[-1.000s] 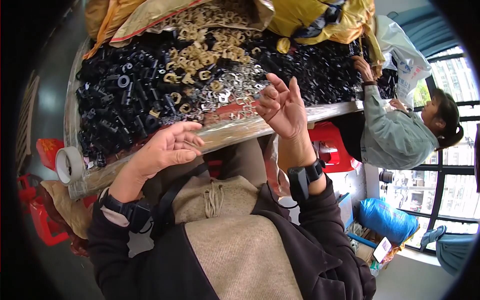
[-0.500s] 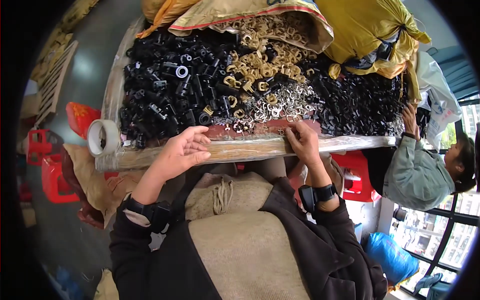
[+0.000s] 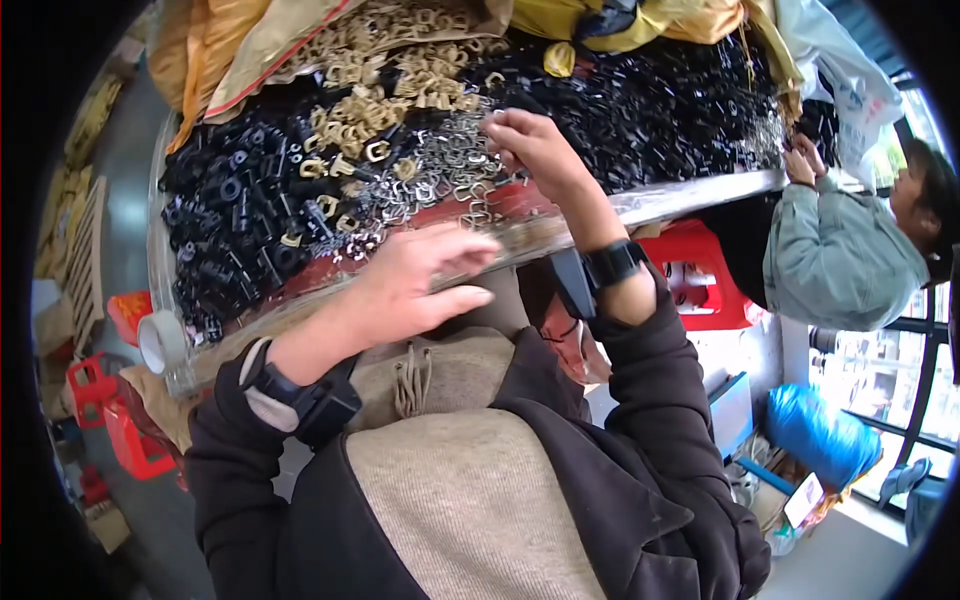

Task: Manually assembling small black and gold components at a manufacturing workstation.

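My left hand [image 3: 410, 280] hovers over the near edge of the table, its fingers stretched out and the thumb apart, with nothing in it. Farther in, my right hand [image 3: 535, 155] is over the right side of a heap of small silver metal clips [image 3: 440, 155]. Its fingers are curled together; what they hold, if anything, is too small to make out. Left of the clips lie black plastic parts [image 3: 235, 215] and tan ring-shaped pieces [image 3: 375, 100]. More small black pieces [image 3: 660, 110] spread to the right of my right hand.
A wrapped wooden edge [image 3: 640, 205] borders the table. A tape roll [image 3: 163, 342] is at its left corner. Sacks, including a yellow one [image 3: 650, 22], stand along the far side. At the right sits another person [image 3: 840, 255], hands at the table, near a red stool [image 3: 695, 275].
My view has swung to the right. My right hand has gone from the table's near edge farther in over the clips. The left hand has moved right along the edge, staying open.
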`<state>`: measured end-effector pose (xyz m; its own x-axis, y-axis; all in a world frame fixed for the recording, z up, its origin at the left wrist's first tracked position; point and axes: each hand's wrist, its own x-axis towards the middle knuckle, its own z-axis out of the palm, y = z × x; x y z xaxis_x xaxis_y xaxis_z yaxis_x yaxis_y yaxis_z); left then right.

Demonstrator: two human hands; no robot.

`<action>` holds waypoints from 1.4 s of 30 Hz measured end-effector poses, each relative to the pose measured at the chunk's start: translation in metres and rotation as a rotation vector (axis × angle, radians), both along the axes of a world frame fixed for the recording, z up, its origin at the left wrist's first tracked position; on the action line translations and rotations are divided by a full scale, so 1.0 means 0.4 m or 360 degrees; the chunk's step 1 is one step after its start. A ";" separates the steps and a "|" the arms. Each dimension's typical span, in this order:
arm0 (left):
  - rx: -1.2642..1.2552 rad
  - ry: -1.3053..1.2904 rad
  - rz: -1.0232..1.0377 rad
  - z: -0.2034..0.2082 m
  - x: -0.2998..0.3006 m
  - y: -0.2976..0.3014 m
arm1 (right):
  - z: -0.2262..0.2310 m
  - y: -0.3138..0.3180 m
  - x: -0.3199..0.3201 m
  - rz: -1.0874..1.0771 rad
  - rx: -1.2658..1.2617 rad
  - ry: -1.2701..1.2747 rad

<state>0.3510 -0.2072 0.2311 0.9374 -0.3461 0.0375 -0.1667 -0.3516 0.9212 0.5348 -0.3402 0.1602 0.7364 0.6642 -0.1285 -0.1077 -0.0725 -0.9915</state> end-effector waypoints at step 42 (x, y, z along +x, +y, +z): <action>0.0330 -0.0767 -0.0496 -0.048 0.296 -0.286 | -0.105 0.000 0.008 -0.0495 -0.0504 -0.1430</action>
<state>0.4694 -0.3216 0.2118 0.6852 -0.6469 0.3348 -0.6715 -0.3830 0.6343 0.5382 -0.3400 0.1182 0.7825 0.4569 0.4230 0.6126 -0.4433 -0.6544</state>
